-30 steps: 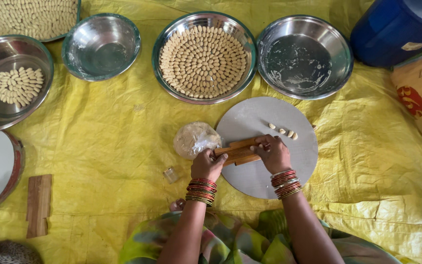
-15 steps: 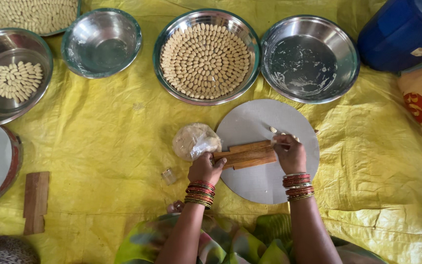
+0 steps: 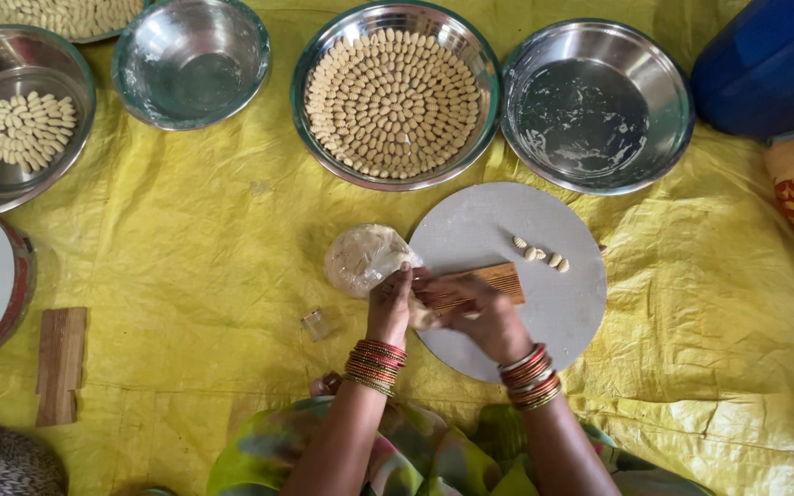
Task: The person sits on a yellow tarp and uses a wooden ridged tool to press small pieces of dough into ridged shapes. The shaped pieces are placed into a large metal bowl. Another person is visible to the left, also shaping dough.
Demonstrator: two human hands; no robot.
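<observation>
My left hand and my right hand meet over the near left part of a round grey board, pinching a small lump of pale dough between them. Under my right hand lies a ribbed wooden paddle. A bag of dough sits just above my left hand, touching the board's left edge. Several small shaped dough pieces lie in a row on the board beyond the paddle. Both wrists wear stacks of bangles.
A steel bowl full of ringed dough pieces stands behind the board, beside a floury bowl and another bowl. A bowl with fewer pieces sits far left. A wooden block and blue container lie on the yellow sheet.
My hands left the two ends of the wooden paddle and came together at its left end on a bit of dough. The paddle now lies flat on the board.
</observation>
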